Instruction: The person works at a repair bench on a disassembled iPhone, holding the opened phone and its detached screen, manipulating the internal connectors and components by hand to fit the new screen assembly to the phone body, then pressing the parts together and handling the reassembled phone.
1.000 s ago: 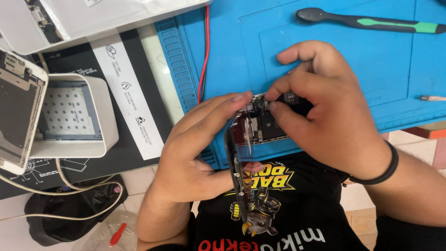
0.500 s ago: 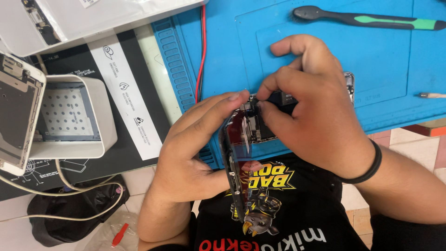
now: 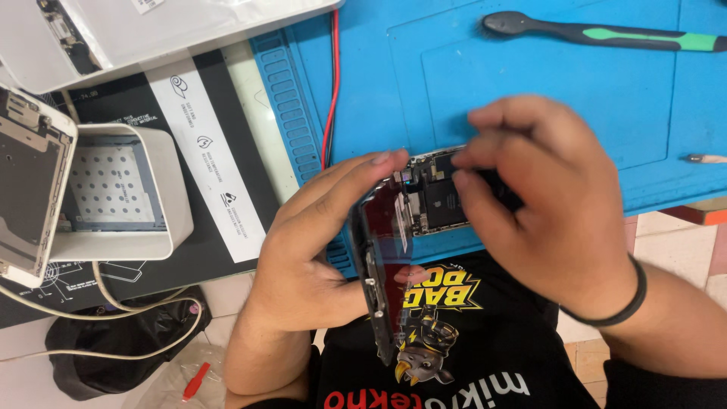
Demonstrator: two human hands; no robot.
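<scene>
An opened smartphone (image 3: 435, 193) lies at the near edge of a blue work mat (image 3: 469, 83), its circuit board and battery showing. Its dark screen panel (image 3: 382, 265) stands lifted on edge, swung toward me. My left hand (image 3: 310, 242) holds that panel upright, fingers along its back and thumb on the near side. My right hand (image 3: 538, 204), with a black band on the wrist, hovers over the phone's body, fingertips pinched together on the internals; what they pinch is hidden.
A black-and-green pry tool (image 3: 598, 30) lies at the mat's far side. A red wire (image 3: 331, 91) runs along the mat's left edge. A white box-shaped device (image 3: 113, 193) and a stripped phone frame (image 3: 26, 185) sit at left, with white cables (image 3: 113, 303) below.
My right hand has shifted right and lifted slightly over the phone's body. The left hand keeps the screen panel raised in about the same place.
</scene>
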